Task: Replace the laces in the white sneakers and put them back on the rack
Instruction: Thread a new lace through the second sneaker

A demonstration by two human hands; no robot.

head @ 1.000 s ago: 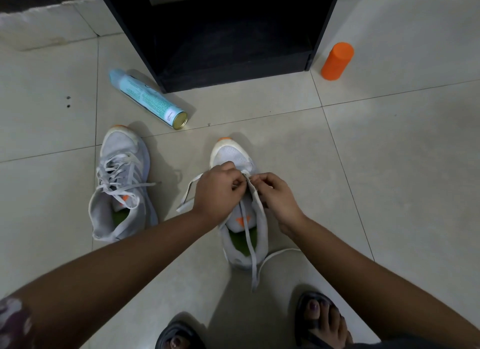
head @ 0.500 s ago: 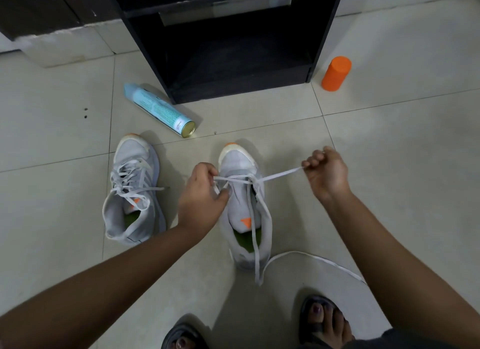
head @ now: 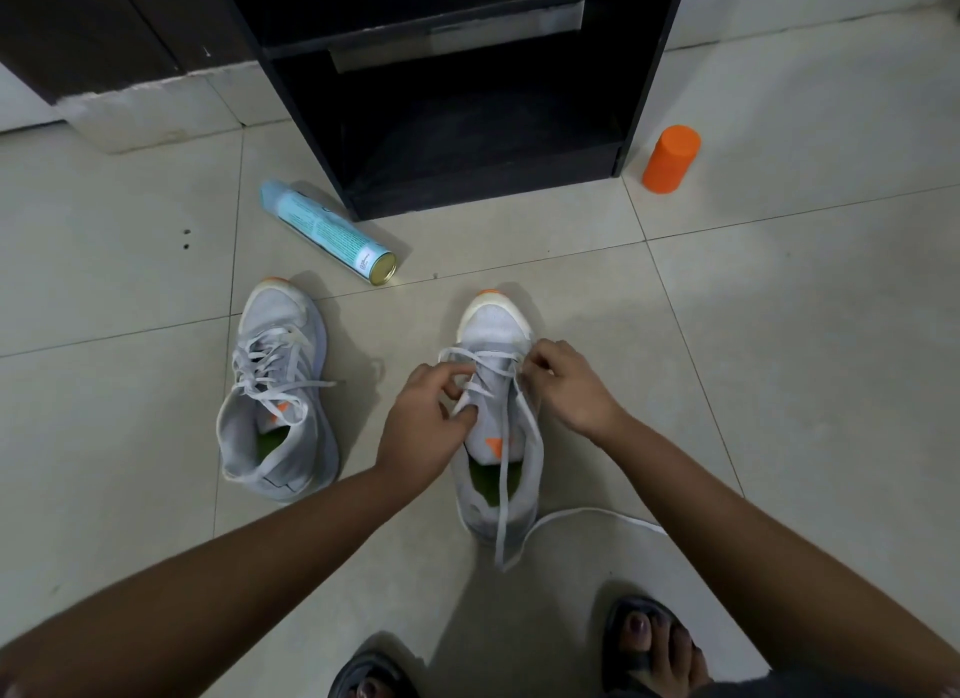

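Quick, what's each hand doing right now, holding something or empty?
Left hand: pinches the white lace over the sneaker being laced.
Right hand: curled on the same lace at that sneaker's eyelets.

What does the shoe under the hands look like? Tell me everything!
The sneaker is whitish-grey, cloth-looking, with an orange toe tip, an orange mark on its tongue and a green insole. It stands upright on the floor, toe towards the rack. Its lace crosses only the front; loose ends trail past the heel. The left hand and right hand pinch the lace.
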